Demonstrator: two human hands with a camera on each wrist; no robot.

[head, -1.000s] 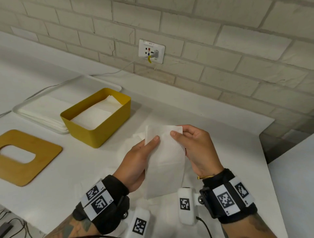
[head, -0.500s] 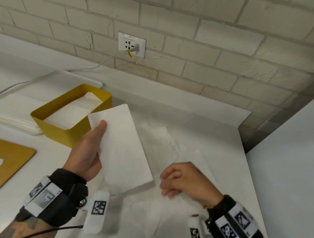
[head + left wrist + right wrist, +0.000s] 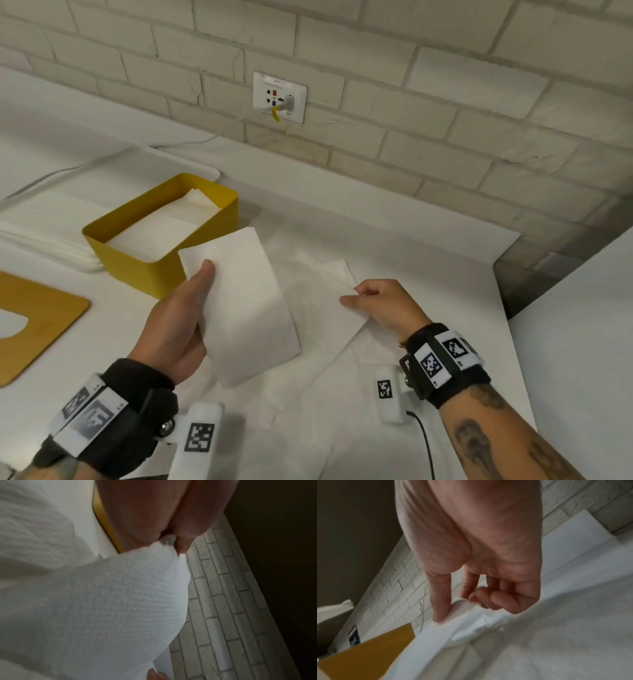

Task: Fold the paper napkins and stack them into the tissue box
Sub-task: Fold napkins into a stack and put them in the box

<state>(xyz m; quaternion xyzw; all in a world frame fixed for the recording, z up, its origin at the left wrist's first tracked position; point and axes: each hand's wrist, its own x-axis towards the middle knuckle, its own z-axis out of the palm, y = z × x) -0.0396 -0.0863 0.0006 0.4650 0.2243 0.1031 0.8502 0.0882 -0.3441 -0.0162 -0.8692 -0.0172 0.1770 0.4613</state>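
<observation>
My left hand [image 3: 178, 322] holds a folded white napkin [image 3: 243, 305] by its left edge, thumb on top, just right of the yellow tissue box [image 3: 161, 263]. The box has folded napkins [image 3: 161, 226] stacked inside. In the left wrist view the folded napkin [image 3: 109, 612] fills the frame, pinched under the fingers [image 3: 181, 545]. My right hand [image 3: 380, 303] pinches the corner of an unfolded napkin [image 3: 325, 294] lying on the table. The right wrist view shows the thumb [image 3: 440, 601] and a finger gripping that napkin corner [image 3: 462, 605], with the box [image 3: 364, 655] at lower left.
A wooden lid with an oval slot [image 3: 30, 322] lies at the left edge. Behind the box sits a white tray [image 3: 51, 212] holding flat napkins. More loose napkins [image 3: 342, 394] cover the table near me. A brick wall with a socket [image 3: 279, 97] and cable runs behind.
My right hand let go of the folded napkin and reached right to pinch a loose napkin's corner. My left hand carried the folded napkin left toward the yellow box.
</observation>
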